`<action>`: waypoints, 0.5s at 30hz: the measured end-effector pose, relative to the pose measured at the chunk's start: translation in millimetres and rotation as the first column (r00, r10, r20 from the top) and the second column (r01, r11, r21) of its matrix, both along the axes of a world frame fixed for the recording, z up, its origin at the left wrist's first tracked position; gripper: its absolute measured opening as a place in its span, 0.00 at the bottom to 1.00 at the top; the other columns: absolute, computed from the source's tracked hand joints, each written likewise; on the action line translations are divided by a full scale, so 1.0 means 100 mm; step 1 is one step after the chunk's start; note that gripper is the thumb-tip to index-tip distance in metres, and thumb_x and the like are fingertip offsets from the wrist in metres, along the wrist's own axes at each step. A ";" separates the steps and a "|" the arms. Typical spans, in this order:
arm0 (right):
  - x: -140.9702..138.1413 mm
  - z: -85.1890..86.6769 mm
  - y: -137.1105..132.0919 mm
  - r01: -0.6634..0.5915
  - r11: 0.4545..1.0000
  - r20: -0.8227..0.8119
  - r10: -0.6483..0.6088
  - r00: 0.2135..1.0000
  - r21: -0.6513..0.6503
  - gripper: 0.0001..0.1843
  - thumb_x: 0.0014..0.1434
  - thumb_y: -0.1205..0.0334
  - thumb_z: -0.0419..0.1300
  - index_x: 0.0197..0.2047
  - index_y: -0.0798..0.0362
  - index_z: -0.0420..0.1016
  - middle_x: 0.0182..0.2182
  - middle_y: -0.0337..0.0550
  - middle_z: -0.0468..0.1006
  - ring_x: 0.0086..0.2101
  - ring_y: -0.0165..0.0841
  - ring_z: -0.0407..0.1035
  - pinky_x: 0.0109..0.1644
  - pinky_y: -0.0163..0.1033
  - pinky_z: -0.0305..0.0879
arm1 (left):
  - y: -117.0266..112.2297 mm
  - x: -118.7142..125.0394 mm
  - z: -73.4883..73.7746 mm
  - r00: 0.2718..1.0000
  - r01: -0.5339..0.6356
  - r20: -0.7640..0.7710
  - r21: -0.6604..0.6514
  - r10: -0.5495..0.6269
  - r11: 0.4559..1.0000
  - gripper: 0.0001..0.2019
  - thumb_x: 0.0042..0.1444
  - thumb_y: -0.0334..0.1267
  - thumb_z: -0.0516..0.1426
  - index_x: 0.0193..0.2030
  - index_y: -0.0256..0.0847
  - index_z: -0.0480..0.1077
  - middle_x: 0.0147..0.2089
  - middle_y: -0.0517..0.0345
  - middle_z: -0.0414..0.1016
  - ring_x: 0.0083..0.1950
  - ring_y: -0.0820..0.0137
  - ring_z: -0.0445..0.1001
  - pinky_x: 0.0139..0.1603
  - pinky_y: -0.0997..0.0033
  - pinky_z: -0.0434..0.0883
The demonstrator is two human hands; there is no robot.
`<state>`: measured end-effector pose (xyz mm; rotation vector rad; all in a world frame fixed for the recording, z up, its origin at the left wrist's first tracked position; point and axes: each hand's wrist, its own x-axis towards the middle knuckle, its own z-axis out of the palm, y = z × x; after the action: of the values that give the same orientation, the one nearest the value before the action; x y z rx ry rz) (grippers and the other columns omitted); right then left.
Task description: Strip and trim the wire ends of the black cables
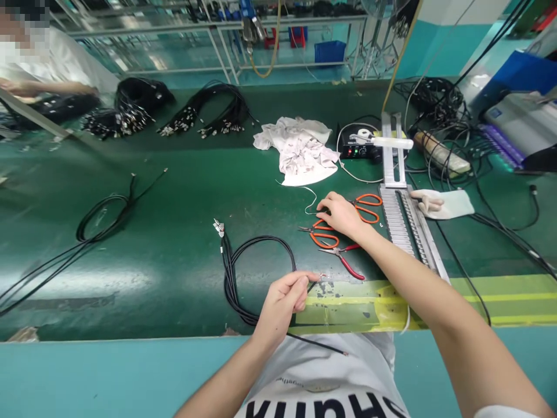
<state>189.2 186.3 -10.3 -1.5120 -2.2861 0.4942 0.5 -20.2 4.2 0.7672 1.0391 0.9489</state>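
Note:
My left hand (285, 299) is closed in a pinch on the end of a coiled black cable (243, 273) near the table's front edge. The cable's other end, with metal terminals (219, 227), lies to the upper left. My right hand (342, 213) reaches forward, fingers curled over a pair of orange-handled scissors (324, 235); whether it grips them is unclear. A second orange pair (369, 208) lies just right of it. Red-handled pliers (346, 261) rest below that hand. A thin white thread (310, 200) curls beside its fingertips.
A metal slotted fixture (398, 220) stands to the right, with a white glove (444, 203) beside it. A crumpled white cloth (300, 148) and a black control box (359, 150) lie further back. Cable bundles (209, 116) line the far side, where another person (43, 69) works. A loose cable (102, 217) lies left.

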 end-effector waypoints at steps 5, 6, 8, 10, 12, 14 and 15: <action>-0.13 0.24 -0.17 -0.062 0.997 -0.126 0.056 0.990 -0.041 0.08 0.66 0.65 0.56 0.38 0.55 0.75 0.44 0.52 0.75 0.48 0.40 0.68 0.54 0.45 0.64 | -0.01 -0.08 0.01 0.997 -0.025 0.073 -0.014 0.026 1.000 0.15 0.66 0.48 0.57 0.38 0.36 0.71 0.22 0.69 0.50 0.24 0.79 0.44 0.26 0.73 0.44; -0.11 0.32 -0.28 -0.083 0.994 -0.161 0.071 0.984 -0.069 0.09 0.68 0.63 0.53 0.39 0.55 0.75 0.42 0.50 0.76 0.44 0.38 0.70 0.51 0.44 0.66 | -0.01 -0.11 0.03 0.997 -0.030 0.077 -0.013 0.031 0.999 0.15 0.66 0.48 0.56 0.37 0.37 0.69 0.23 0.69 0.50 0.24 0.79 0.44 0.27 0.73 0.45; -0.05 0.45 -0.54 -0.176 0.969 -0.233 0.132 0.963 -0.175 0.11 0.69 0.59 0.54 0.40 0.53 0.74 0.34 0.43 0.77 0.34 0.33 0.71 0.42 0.39 0.68 | -0.03 -0.15 0.08 0.998 -0.005 0.061 -0.003 0.005 1.000 0.15 0.67 0.47 0.56 0.35 0.37 0.67 0.24 0.67 0.52 0.25 0.78 0.48 0.27 0.73 0.47; 0.03 0.51 -0.83 -0.294 0.905 -0.334 0.186 0.924 -0.308 0.12 0.69 0.55 0.55 0.39 0.54 0.75 0.31 0.40 0.78 0.31 0.30 0.72 0.38 0.35 0.69 | -0.04 -0.16 0.13 0.998 0.054 0.017 0.039 -0.055 0.998 0.15 0.66 0.47 0.57 0.35 0.36 0.67 0.25 0.66 0.56 0.26 0.78 0.50 0.28 0.73 0.49; 0.09 0.51 -1.09 -0.407 0.737 -0.572 0.033 0.819 -0.540 0.13 0.65 0.54 0.60 0.44 0.56 0.77 0.33 0.41 0.79 0.33 0.29 0.73 0.39 0.35 0.69 | -0.04 -0.15 0.18 0.998 0.053 -0.022 0.121 -0.050 0.991 0.12 0.65 0.45 0.59 0.44 0.38 0.70 0.29 0.64 0.59 0.28 0.78 0.53 0.29 0.73 0.52; 0.12 0.48 -1.30 -0.436 0.618 -0.639 -0.143 0.756 -0.655 0.15 0.62 0.53 0.64 0.46 0.55 0.79 0.35 0.42 0.80 0.34 0.29 0.72 0.40 0.34 0.68 | -0.03 -0.12 0.20 0.997 0.057 -0.061 0.191 -0.046 0.980 0.18 0.64 0.43 0.60 0.58 0.40 0.68 0.28 0.66 0.58 0.29 0.76 0.55 0.30 0.73 0.53; 0.13 0.45 -1.38 -0.430 0.583 -0.637 -0.205 0.743 -0.689 0.16 0.61 0.52 0.66 0.46 0.55 0.81 0.35 0.42 0.80 0.34 0.29 0.72 0.40 0.34 0.67 | -0.02 -0.10 0.19 0.996 0.052 -0.088 0.211 -0.034 0.976 0.20 0.64 0.43 0.60 0.61 0.41 0.67 0.28 0.66 0.57 0.29 0.76 0.55 0.31 0.73 0.53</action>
<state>202.0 48.6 34.7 -1.1312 -1.5733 2.0037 -9.5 -22.6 23.3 1.0116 0.9994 1.0084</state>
